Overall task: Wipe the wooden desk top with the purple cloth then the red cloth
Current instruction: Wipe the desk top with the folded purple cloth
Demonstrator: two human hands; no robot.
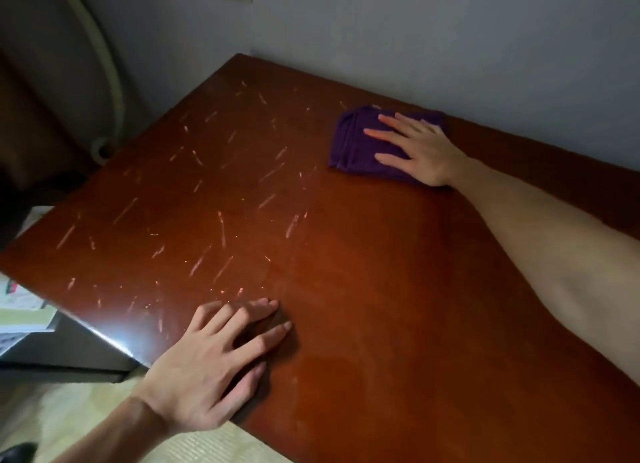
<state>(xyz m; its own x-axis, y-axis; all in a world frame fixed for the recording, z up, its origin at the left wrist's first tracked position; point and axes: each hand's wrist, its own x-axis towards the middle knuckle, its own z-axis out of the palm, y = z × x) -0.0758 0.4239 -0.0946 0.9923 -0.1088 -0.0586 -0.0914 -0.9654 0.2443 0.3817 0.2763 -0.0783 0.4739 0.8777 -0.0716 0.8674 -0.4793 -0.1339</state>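
Note:
The reddish-brown wooden desk top [363, 272] fills most of the view, and its left half is scored with many pale scratches. A folded purple cloth [349, 144] lies near the desk's far edge by the wall. My right hand [415, 147] presses flat on the cloth with straight, spread fingers, the arm stretched across the desk. My left hand [214, 362] rests on the bare wood at the near edge, fingers spread with the tips on the wood. No red cloth is in view.
A grey wall [450, 40] runs along the desk's far edge. A white pipe [110, 82] stands past the left corner. Papers or books [24, 310] sit below the left edge. Pale matting floor [86, 407] shows at the bottom left.

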